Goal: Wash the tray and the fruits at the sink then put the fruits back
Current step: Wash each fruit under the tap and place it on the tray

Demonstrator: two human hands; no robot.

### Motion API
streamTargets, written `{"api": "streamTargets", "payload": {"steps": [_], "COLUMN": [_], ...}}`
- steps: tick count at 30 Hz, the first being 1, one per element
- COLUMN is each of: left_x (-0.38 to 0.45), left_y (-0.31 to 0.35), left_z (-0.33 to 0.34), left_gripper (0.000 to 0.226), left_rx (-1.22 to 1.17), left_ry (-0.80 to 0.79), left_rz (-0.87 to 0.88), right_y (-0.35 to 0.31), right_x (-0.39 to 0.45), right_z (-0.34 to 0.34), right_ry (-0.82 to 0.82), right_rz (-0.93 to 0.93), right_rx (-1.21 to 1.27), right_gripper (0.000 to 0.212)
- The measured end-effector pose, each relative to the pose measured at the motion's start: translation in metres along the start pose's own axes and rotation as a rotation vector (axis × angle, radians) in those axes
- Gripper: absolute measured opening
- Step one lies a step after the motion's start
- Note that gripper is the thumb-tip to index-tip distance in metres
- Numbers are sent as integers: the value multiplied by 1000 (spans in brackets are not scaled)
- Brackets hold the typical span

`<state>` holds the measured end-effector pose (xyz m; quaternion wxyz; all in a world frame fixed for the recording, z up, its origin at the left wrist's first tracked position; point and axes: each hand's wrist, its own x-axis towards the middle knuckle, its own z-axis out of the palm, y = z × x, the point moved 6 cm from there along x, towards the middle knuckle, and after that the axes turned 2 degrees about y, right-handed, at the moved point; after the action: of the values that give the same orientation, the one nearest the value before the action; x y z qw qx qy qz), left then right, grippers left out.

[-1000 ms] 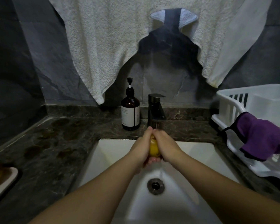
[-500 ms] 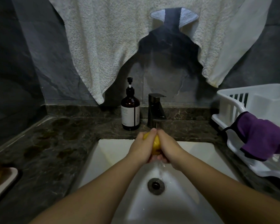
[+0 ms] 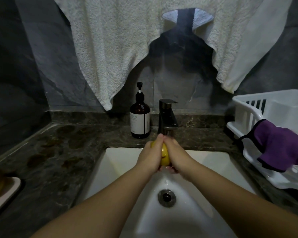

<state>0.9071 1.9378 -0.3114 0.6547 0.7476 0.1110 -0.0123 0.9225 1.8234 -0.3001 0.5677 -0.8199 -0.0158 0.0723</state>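
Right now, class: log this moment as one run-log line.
step: washing fruit | left hand: holds yellow fruit | right hand: holds it too | place: over sink, under faucet

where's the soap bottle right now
The brown soap bottle stands upright on the dark counter behind the sink, just left of the faucet.

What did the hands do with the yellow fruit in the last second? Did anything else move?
Both hands, left hand and right hand, slid up a little toward the faucet, rubbing and turning the yellow fruit between them, so more of it shows now. Neither let go. The soap bottle, purple cloth and white rack stayed put.
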Motion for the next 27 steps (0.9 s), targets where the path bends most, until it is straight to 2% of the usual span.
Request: {"api": "streamTargets", "payload": {"steps": [3, 4, 7, 9, 11, 12, 16, 20, 23, 27], "left_x": [-7, -8, -1, -4, -10, -10, -6, -15, -18, -19], "left_y": [-8, -6, 7, 4, -5, -5, 8, -4, -3, -6], "left_z": [5, 4, 0, 4, 7, 8, 6, 10, 8, 10], "left_gripper": [79, 77, 62, 64, 71, 72, 59, 65, 68, 70], "left_rx": [-98, -124, -18, -37, -71, -75, -89, -297, -369, -376], "left_ry": [-132, -133, 22, -22, -132, -146, 0, -184, -220, -210], "left_rz": [-165, -164, 47, -10, -134, -142, 9, -266, -320, -330], "right_y": [-6, -9, -11, -12, -10, -8, -9, -6, -5, -14], "right_x": [1, 0, -3, -2, 0, 1, 0, -4, -8, -10], "right_z": [-9, -13, -12, -11, -12, -14, -12, -20, -35, -53], "right_ry": [62, 95, 56, 74, 106, 117, 45, -18, -87, -35], "right_rz": [-182, -230, -133, -108, -176, -178, -26, -129, -203, -312], "right_rx": [-221, -260, -116, -129, -235, -231, 64, -29, -56, -212], "right_gripper": [43, 42, 34, 38, 37, 36, 36, 49, 63, 46]}}
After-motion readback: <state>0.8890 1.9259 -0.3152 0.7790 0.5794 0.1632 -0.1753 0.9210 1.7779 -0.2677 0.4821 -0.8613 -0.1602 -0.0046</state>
